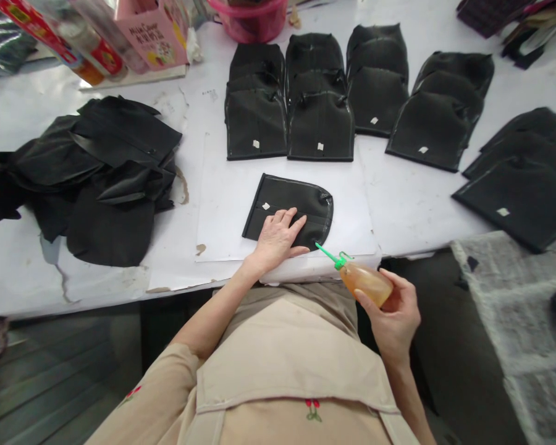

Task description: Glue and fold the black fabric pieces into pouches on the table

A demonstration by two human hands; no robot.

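A black leather-like piece with a rounded right end and a small white tag lies on a white sheet near the table's front edge. My left hand rests flat on its lower part, fingers spread. To the right, my right hand is wrapped round a squeeze bottle of amber liquid. The bottle's thin green nozzle points left, its tip at the piece's lower right curved edge. Whether liquid comes out cannot be made out.
Behind stand overlapping rows of similar black pieces, running to the right. A loose pile of black pieces lies at the left. Farther back are a pink box, bottles and a pink basket. Grey fabric is at the right.
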